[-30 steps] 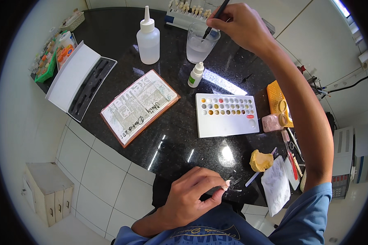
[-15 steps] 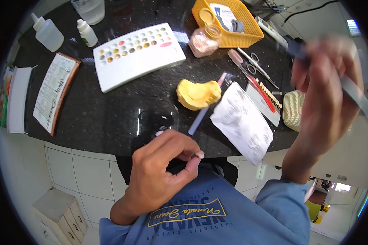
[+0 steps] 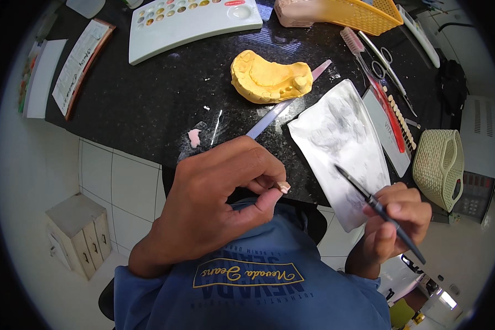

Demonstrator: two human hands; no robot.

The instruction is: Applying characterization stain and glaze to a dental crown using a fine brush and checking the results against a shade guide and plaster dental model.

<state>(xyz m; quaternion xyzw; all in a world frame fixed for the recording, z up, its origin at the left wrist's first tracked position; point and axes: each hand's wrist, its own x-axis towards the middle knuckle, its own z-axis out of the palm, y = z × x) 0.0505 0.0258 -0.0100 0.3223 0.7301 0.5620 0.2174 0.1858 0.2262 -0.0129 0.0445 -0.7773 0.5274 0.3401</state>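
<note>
Between the thumb and index finger of my left hand (image 3: 217,190) is a small tooth-coloured dental piece (image 3: 283,187) with a pinkish edge; the fingers hide most of it. My right hand (image 3: 415,212) grips a thin brush (image 3: 402,238) with a dark handle, its dark pointed tip over a white, grey-smudged paper (image 3: 335,121). Past my hands a yellow plaster dental model (image 3: 258,80) lies on the black counter, over a long flat blade-like tool (image 3: 270,119). Left of that tool is a flat pink scrap (image 3: 194,138).
A white palette with coloured dots (image 3: 192,33) lies at the back. Farther right are a yellow basket (image 3: 371,19), scissors (image 3: 386,61), a pink-bristled toothbrush (image 3: 352,41) and a tooth shade strip (image 3: 401,124). A cream woven basket (image 3: 423,170) stands at the right.
My right hand has come down and inward from the upper right, and the brush now shows plainly. The left hand keeps its pinch. The view has shifted, so counter objects sit higher in it.
</note>
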